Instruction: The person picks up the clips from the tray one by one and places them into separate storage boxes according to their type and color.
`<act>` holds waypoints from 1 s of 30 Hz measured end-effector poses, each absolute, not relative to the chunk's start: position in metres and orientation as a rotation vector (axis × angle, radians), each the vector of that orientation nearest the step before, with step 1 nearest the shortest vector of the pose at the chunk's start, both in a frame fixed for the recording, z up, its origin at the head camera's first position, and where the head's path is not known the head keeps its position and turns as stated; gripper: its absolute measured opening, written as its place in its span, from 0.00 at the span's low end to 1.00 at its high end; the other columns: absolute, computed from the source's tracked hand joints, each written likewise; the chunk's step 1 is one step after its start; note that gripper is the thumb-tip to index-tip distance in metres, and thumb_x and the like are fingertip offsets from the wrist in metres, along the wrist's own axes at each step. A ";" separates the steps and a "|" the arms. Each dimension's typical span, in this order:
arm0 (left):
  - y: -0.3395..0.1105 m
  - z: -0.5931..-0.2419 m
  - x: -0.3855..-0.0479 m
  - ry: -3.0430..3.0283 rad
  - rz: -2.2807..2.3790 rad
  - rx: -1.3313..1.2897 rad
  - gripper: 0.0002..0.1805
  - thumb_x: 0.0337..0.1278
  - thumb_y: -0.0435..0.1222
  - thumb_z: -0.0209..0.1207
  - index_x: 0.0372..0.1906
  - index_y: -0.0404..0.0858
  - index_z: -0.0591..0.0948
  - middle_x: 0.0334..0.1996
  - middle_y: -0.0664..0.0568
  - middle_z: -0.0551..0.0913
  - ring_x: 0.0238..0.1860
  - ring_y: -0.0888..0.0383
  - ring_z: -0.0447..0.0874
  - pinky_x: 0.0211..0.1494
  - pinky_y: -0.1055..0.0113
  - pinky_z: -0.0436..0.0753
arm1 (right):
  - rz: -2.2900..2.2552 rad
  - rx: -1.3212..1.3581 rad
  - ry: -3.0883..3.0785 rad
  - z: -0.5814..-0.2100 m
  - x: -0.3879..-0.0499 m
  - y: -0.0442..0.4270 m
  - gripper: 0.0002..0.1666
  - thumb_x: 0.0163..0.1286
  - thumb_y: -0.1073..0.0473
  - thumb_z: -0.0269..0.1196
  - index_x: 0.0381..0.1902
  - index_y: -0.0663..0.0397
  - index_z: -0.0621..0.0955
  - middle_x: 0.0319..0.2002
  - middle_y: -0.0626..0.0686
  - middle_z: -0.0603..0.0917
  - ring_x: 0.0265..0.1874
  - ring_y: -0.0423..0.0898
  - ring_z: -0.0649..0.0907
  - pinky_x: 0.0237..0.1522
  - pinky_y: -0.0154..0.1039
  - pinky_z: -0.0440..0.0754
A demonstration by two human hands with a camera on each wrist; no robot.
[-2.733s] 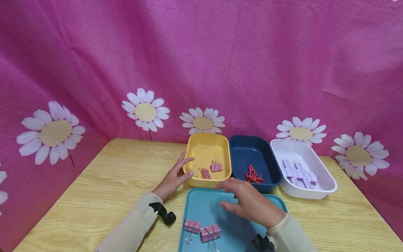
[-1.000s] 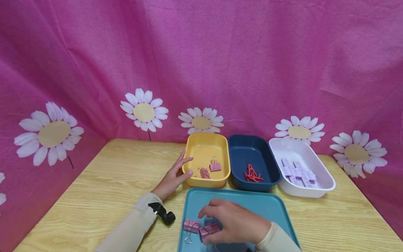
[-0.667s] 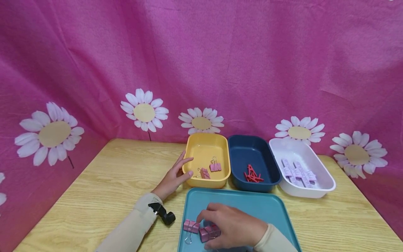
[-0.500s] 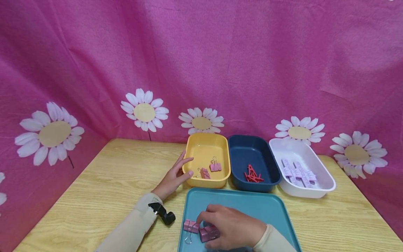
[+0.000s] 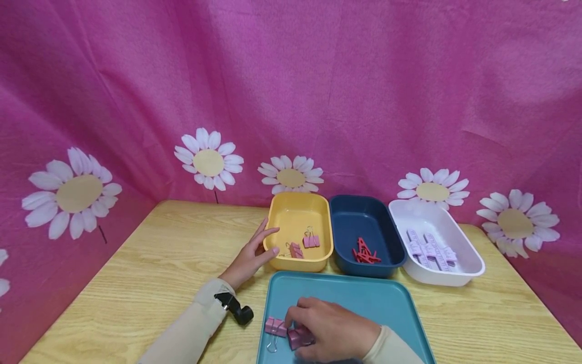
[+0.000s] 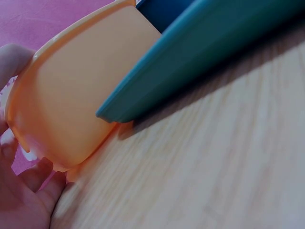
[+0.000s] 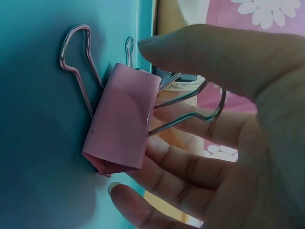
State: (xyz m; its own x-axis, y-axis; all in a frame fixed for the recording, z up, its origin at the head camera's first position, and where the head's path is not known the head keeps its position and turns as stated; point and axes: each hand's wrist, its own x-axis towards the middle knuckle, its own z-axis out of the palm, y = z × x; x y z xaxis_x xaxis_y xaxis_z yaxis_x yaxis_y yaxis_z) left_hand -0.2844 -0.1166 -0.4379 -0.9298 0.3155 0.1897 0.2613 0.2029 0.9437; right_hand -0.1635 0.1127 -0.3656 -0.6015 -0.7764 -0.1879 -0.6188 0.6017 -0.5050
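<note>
In the head view, my left hand [image 5: 249, 257] holds the near-left side of a yellow bin [image 5: 300, 207], thumb over its rim. Two pink binder clips, one of them [image 5: 311, 240], lie inside it. On the teal tray [image 5: 354, 290], my right hand [image 5: 334, 328] curls its fingers round a larger pink binder clip [image 5: 300, 337]. The right wrist view shows this clip [image 7: 126, 119] on the tray, its wire handles spread, thumb close to one end and fingers along the far side. Another pink binder clip [image 5: 275, 327] lies just left of it.
A navy bin [image 5: 364, 207] with several red clothespins [image 5: 365, 253] stands right of the yellow one. Farther right is a white bin [image 5: 468, 268] with lilac scale-marked pieces [image 5: 432, 250] resembling calipers. A pink flowered cloth [image 5: 291, 101] hangs behind the wooden table [image 5: 182, 242].
My right hand has come down from beside the yellow bin to the larger binder clip, and its fingers have drawn in round it. The left hand stays on the yellow bin.
</note>
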 end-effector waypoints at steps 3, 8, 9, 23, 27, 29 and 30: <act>-0.117 -0.439 -0.285 2.400 1.868 0.586 0.28 0.65 0.45 0.58 0.69 0.54 0.68 0.76 0.67 0.41 0.76 0.58 0.42 0.74 0.56 0.55 | -0.541 -1.148 2.462 -0.367 -0.164 0.112 0.15 0.60 0.50 0.69 0.46 0.35 0.79 0.35 0.36 0.73 0.31 0.31 0.73 0.31 0.27 0.75; -0.117 -0.440 -0.286 2.392 1.876 0.615 0.29 0.65 0.45 0.58 0.70 0.53 0.67 0.77 0.65 0.40 0.76 0.56 0.41 0.74 0.54 0.54 | -0.516 -1.177 2.487 -0.368 -0.164 0.113 0.14 0.59 0.51 0.69 0.43 0.37 0.80 0.35 0.35 0.73 0.31 0.31 0.73 0.32 0.26 0.75; -0.117 -0.440 -0.286 2.391 1.879 0.616 0.28 0.66 0.44 0.58 0.69 0.53 0.67 0.77 0.65 0.40 0.76 0.55 0.41 0.74 0.53 0.54 | -0.512 -1.173 2.486 -0.368 -0.164 0.113 0.14 0.59 0.52 0.69 0.43 0.37 0.80 0.35 0.35 0.73 0.31 0.31 0.73 0.33 0.26 0.75; -0.117 -0.437 -0.285 2.411 1.864 0.580 0.28 0.65 0.45 0.59 0.69 0.56 0.68 0.76 0.67 0.40 0.76 0.57 0.42 0.74 0.55 0.55 | -0.462 -1.157 2.523 -0.368 -0.165 0.112 0.15 0.57 0.53 0.72 0.42 0.37 0.81 0.35 0.36 0.74 0.31 0.31 0.72 0.33 0.27 0.76; -0.117 -0.438 -0.286 2.390 1.872 0.597 0.28 0.66 0.43 0.58 0.70 0.53 0.67 0.77 0.64 0.40 0.76 0.56 0.41 0.74 0.55 0.54 | -0.456 -1.155 2.527 -0.369 -0.165 0.111 0.16 0.56 0.54 0.72 0.43 0.36 0.81 0.35 0.36 0.74 0.32 0.32 0.72 0.33 0.27 0.76; -0.117 -0.437 -0.285 2.372 1.882 0.614 0.29 0.66 0.42 0.58 0.70 0.50 0.66 0.77 0.62 0.39 0.76 0.55 0.40 0.75 0.55 0.53 | -0.455 -1.153 2.528 -0.369 -0.165 0.111 0.16 0.56 0.54 0.73 0.43 0.36 0.81 0.35 0.36 0.74 0.31 0.32 0.72 0.33 0.27 0.76; -0.117 -0.435 -0.284 2.361 1.885 0.622 0.29 0.67 0.41 0.57 0.71 0.48 0.66 0.77 0.60 0.38 0.76 0.54 0.39 0.75 0.54 0.52 | -0.453 -1.154 2.529 -0.369 -0.165 0.111 0.16 0.56 0.54 0.73 0.43 0.36 0.81 0.35 0.36 0.74 0.31 0.32 0.72 0.32 0.27 0.76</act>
State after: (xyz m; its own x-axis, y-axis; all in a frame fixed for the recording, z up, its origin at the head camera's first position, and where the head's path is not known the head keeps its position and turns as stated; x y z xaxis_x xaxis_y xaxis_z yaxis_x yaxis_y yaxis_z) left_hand -0.2844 -0.1174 -0.4354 -0.9172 0.3431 0.2024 0.2733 0.1726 0.9463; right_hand -0.1650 0.1112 -0.3693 -0.6206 -0.7680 -0.1580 -0.6654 0.6225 -0.4119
